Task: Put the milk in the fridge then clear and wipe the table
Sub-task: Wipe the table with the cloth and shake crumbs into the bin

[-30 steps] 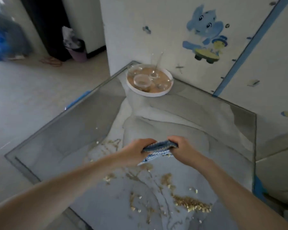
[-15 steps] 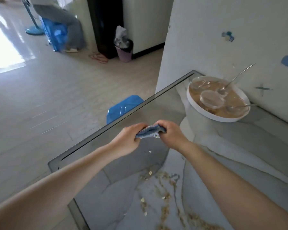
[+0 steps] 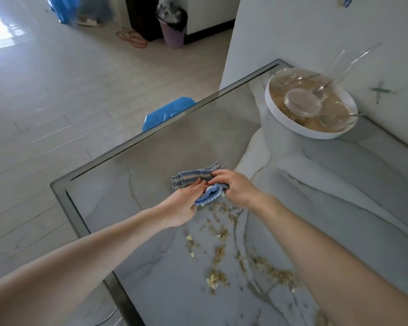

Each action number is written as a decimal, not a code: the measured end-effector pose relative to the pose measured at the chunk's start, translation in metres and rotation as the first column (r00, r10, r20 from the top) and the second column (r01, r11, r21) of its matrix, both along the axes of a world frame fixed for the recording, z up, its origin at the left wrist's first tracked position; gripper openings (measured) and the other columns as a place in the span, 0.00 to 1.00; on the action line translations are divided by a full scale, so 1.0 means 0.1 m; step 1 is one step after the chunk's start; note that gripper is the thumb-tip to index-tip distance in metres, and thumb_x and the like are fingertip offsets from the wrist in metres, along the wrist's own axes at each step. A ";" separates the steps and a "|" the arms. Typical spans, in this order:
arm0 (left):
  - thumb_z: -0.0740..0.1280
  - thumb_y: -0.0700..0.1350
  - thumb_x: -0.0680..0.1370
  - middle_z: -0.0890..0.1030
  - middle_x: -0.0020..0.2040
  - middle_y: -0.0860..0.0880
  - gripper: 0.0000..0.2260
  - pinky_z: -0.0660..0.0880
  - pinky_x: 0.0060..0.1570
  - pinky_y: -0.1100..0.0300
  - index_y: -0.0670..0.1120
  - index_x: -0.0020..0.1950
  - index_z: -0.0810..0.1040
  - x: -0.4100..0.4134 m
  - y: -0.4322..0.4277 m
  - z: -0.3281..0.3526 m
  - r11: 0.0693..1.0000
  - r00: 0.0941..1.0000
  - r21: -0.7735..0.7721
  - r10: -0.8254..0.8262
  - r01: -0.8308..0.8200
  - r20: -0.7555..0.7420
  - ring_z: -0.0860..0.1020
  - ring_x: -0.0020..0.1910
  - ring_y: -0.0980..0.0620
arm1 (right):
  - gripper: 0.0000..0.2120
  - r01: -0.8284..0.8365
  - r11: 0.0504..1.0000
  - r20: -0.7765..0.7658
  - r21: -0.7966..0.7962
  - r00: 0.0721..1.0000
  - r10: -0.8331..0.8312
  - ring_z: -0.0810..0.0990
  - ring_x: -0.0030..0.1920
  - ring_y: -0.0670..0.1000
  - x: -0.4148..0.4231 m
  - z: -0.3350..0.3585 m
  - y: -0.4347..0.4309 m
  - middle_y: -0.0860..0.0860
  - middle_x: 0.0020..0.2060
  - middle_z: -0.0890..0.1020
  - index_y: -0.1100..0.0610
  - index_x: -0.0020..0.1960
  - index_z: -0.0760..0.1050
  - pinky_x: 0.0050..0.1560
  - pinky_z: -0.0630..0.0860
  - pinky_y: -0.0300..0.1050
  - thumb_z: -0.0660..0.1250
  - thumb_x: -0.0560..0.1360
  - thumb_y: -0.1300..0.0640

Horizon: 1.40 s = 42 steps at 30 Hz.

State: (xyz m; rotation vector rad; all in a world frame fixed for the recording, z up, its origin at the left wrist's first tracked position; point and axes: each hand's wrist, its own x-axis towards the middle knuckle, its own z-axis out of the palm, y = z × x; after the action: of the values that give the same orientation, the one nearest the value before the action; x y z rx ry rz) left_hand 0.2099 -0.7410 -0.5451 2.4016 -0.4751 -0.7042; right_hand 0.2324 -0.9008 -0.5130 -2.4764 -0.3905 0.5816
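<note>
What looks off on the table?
Spilled crumbs trail across the table, from the cloth toward the near edge, clumped in places. The left hand and right hand hold the cloth at the trail's far end.

I can read no words, labels, brands or numbers here, neither on my cloth (image 3: 193, 181), the white tray (image 3: 290, 128) nor the wall (image 3: 292, 31).

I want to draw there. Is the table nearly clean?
Not yet. Done, it seems: no milk shows on the table, so it may be put away. In hand: the left hand and right hand hold the cloth low on the table, so wiping looks just begun. Left: crumbs are strewn nearer the person, and the loaded tray sits at the far corner.
</note>
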 end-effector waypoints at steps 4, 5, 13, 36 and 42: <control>0.56 0.35 0.79 0.55 0.76 0.50 0.26 0.50 0.71 0.64 0.48 0.75 0.54 -0.52 -0.32 0.05 0.996 0.995 -0.041 -0.083 0.081 -0.055 0.53 0.76 0.51 | 0.17 0.003 0.999 -0.048 -0.038 0.999 -0.005 0.69 0.66 0.55 -0.57 0.05 -0.33 0.58 0.66 0.72 0.64 0.60 0.75 0.61 0.59 0.34 0.63 0.72 0.69; 0.56 0.36 0.79 0.55 0.76 0.51 0.25 0.51 0.70 0.64 0.48 0.75 0.54 -0.68 -0.43 0.08 0.994 0.992 -0.045 -0.106 0.103 -0.066 0.53 0.75 0.51 | 0.17 0.008 0.999 -0.055 -0.049 0.998 -0.011 0.70 0.66 0.55 -0.75 0.07 -0.44 0.58 0.66 0.72 0.64 0.60 0.75 0.61 0.59 0.34 0.63 0.72 0.70; 0.54 0.38 0.80 0.57 0.76 0.50 0.24 0.56 0.69 0.62 0.49 0.75 0.54 -1.77 -1.20 0.14 0.966 0.956 -0.089 -0.253 0.242 -0.146 0.58 0.74 0.51 | 0.18 0.131 0.984 -0.094 -0.121 0.985 -0.143 0.71 0.65 0.54 -2.03 0.11 -1.21 0.56 0.65 0.73 0.63 0.58 0.77 0.59 0.61 0.33 0.61 0.71 0.72; 0.58 0.32 0.74 0.76 0.43 0.48 0.13 0.66 0.39 0.60 0.41 0.54 0.77 -0.68 -0.08 1.29 0.972 0.986 -0.219 0.111 -0.081 0.126 0.75 0.43 0.49 | 0.15 0.203 0.960 0.116 0.192 0.967 -0.228 0.72 0.34 0.47 -0.94 0.97 -0.21 0.47 0.30 0.75 0.52 0.37 0.75 0.33 0.64 0.29 0.58 0.68 0.70; 0.58 0.30 0.72 0.76 0.44 0.50 0.16 0.66 0.39 0.62 0.43 0.55 0.78 -0.25 0.84 0.94 0.905 0.900 -0.288 0.379 -0.312 0.216 0.74 0.43 0.50 | 0.15 0.110 0.956 0.170 0.272 0.972 -0.160 0.78 0.48 0.56 -0.18 0.62 0.82 0.62 0.47 0.82 0.66 0.50 0.78 0.42 0.70 0.34 0.57 0.68 0.70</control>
State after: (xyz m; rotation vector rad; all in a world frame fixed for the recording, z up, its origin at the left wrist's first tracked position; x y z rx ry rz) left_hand 0.1850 -0.6573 -0.4508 2.2644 -0.2099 -0.1501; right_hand 0.2141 -0.8193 -0.4511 -2.2867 -0.3424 0.2205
